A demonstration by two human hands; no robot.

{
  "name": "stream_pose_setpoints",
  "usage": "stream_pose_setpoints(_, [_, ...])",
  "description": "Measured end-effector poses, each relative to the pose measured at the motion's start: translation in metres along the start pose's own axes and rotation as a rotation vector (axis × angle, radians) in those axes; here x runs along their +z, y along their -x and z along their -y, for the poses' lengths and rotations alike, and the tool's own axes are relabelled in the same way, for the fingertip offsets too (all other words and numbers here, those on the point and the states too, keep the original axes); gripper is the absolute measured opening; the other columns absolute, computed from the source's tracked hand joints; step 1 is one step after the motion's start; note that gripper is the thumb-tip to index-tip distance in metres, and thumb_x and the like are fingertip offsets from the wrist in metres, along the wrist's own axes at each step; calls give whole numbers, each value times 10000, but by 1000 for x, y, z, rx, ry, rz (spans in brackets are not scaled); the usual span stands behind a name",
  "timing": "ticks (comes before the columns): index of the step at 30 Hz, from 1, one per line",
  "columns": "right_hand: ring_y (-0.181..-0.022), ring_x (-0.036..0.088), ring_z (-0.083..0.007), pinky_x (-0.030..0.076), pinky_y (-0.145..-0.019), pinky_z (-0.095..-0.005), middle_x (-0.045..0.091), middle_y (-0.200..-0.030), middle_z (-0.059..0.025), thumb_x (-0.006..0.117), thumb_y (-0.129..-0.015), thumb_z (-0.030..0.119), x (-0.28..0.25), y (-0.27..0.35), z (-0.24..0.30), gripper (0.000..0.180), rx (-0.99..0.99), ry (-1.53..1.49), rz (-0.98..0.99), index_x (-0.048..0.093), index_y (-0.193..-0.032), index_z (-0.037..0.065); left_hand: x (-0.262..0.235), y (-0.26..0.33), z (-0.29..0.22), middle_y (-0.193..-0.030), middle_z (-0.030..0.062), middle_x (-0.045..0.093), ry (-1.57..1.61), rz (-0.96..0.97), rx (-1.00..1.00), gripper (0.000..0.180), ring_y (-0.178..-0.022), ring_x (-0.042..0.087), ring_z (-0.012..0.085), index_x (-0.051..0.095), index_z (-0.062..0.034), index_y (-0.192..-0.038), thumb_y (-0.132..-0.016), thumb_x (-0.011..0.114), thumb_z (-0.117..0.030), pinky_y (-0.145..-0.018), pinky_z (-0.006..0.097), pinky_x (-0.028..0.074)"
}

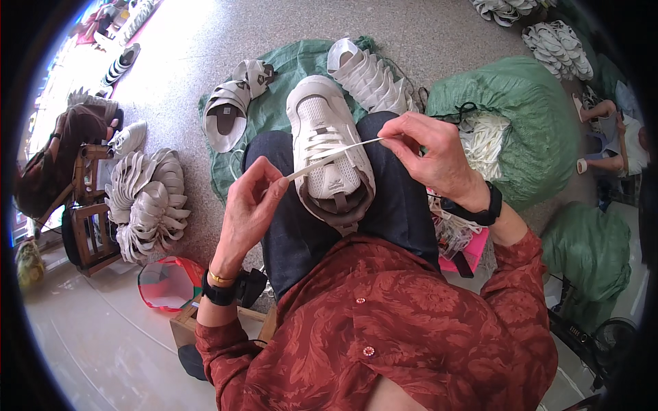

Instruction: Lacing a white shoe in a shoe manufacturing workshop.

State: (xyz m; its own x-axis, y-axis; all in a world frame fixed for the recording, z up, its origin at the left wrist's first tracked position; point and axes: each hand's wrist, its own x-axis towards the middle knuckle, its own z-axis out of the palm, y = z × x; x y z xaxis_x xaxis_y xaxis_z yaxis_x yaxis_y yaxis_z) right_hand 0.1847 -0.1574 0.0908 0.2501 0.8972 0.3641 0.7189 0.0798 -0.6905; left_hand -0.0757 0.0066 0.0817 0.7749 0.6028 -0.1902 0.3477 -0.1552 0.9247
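A white and grey sneaker [322,103] rests between my thighs, toe pointing away from me. Its pale shoelace [329,159] is threaded through the lower eyelets and stretched out sideways above the tongue. My left hand [255,198] pinches one part of the lace between thumb and finger, left of the shoe. On the other side, my right hand [433,152] pinches the lace's thin end, a little higher and to the right. Both hands are off the shoe itself. The lace's lower rows lie crossed over the mesh.
Stacked white shoe uppers lie on green sacking [288,58] ahead. To the right, a green sack [521,116] spills white laces, above a pink box [473,250]. More uppers [147,205], a wooden chair [92,233] and a red-rimmed container [168,284] are at left. Other people sit at both sides.
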Motion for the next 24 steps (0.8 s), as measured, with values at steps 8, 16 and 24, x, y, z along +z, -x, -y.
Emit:
stream_pose_setpoints(8, [-627, 617, -155, 481, -559, -281, 660, -802, -72, 735, -839, -20, -2, 24, -7, 115, -22, 11, 61, 688, -937, 17, 4, 0, 0, -700, -48, 482, -30, -9, 110, 134, -640, 387, 40, 548, -32, -889, -927, 674, -59, -564, 232, 327])
stream_pose_setpoints(16, [-617, 599, -156, 467, -555, -288, 664, -804, -75, 725, -860, 20, -1, 17, -22, 90, 33, 28, 79, 687, -942, 15, 1, -1, 2, -658, -35, 480, -69, -9, 57, 126, -619, 388, 42, 545, -25, -886, -929, 660, -56, -554, 243, 323])
stream_pose_setpoints(24, [-644, 640, -154, 514, -594, -284, 708, -905, -78, 712, -871, 43, 7, -48, -41, 120, -142, 101, -12, 699, -990, 32, -1, 3, -7, -702, -16, 542, 26, 54, 40, 78, -656, 466, 43, 541, -16, -905, -941, 610, -23, -589, 222, 371])
